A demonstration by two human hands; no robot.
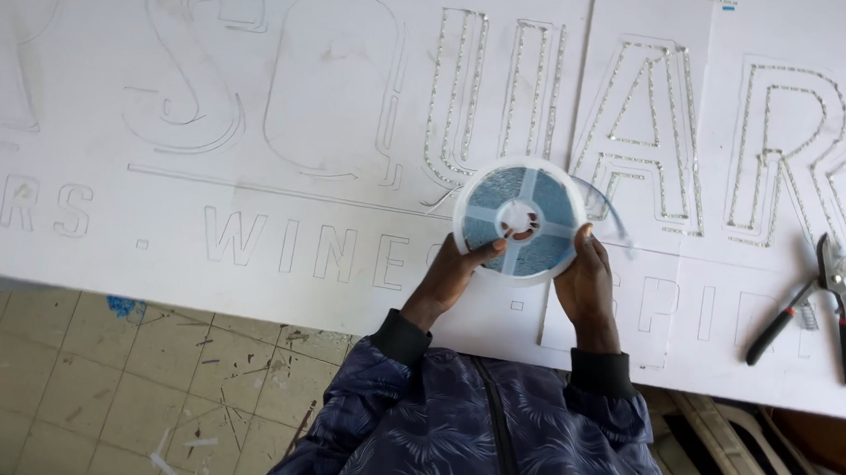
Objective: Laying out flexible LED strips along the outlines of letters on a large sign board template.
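A round white reel [520,219] wound with pale blue strip is held flat over a big white sign board [274,277]. My left hand [452,274] grips the reel's lower left rim, thumb on its face. My right hand [584,277] grips the right rim. A loose end of the strip [609,208] curves off the reel to the right. The board has large outlined letters cut into it; the ones on the right are lined with rows of small lights.
Black-handled snips with red tips [823,306] lie on the board at the right. Below the board's near edge is a tiled, scuffed floor [91,384]. My blue patterned jacket [479,437] fills the bottom centre.
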